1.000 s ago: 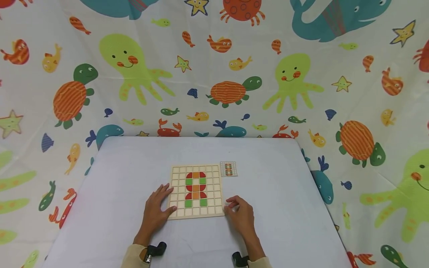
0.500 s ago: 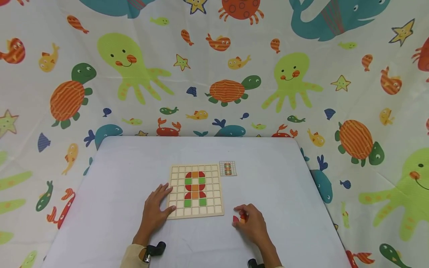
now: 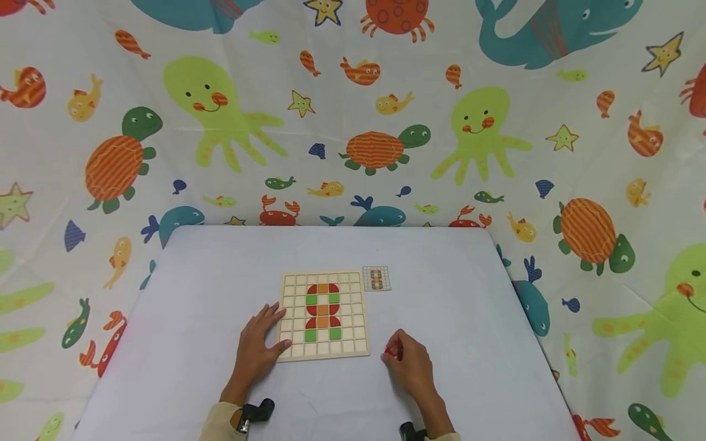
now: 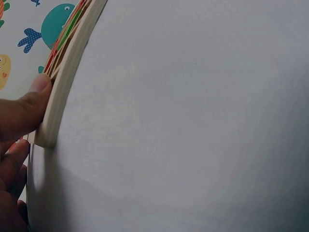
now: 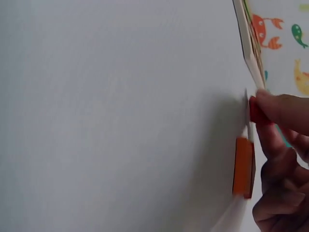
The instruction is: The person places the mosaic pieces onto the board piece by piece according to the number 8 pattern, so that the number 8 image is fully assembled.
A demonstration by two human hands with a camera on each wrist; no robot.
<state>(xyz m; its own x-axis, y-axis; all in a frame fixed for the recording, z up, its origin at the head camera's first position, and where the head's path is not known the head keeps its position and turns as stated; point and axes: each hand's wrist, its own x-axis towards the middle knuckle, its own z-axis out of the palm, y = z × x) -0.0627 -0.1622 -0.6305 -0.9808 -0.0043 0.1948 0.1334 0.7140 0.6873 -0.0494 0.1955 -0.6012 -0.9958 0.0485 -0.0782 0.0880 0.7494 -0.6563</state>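
Observation:
A wooden grid board (image 3: 353, 331) lies on the white table, with red rounded tiles (image 3: 311, 310), orange square tiles (image 3: 323, 321) and green square tiles (image 3: 311, 335) in its middle columns. My left hand (image 3: 255, 344) rests spread at the board's left side, thumb on the rim near the front corner. Right of the board, my right hand (image 3: 409, 362) pinches a small red tile (image 5: 258, 112) between thumb and fingers; its exact shape is mostly hidden. In the right wrist view an orange tile (image 5: 243, 166) is just below those fingertips; I cannot tell whether other fingers hold it.
A small pattern card (image 3: 377, 278) with a printed grid lies beside the board's far right corner. A white cloth covers the table (image 3: 452, 294). Behind it hangs a curtain (image 3: 397, 177) printed with sea animals. Each wrist wears a small black camera (image 3: 258, 409).
My right hand has moved right, away from the board's edge; red and orange pieces showed in it midway, and now it pinches the red tile. The left hand and board stayed put.

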